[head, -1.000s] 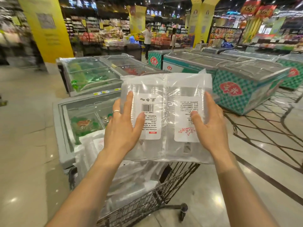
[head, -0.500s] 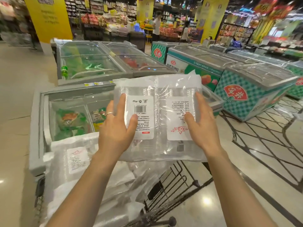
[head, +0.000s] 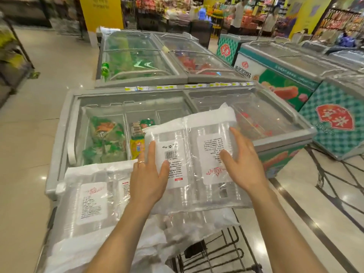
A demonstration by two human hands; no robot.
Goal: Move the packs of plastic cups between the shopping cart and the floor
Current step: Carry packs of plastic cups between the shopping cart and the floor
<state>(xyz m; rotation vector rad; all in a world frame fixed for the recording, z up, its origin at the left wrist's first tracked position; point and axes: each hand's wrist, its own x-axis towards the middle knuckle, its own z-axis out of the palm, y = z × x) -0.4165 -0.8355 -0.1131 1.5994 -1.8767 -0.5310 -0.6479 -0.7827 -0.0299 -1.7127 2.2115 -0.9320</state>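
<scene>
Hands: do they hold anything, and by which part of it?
A cup pack, pressed between both hands: left hand on its left edge, right hand on its right edge, fingers straight.

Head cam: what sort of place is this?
A supermarket, apparently its frozen-food section: glass-lidded chest freezers, stocked shelves behind them, and a wire shopping cart loaded with packs of plastic cups.
</scene>
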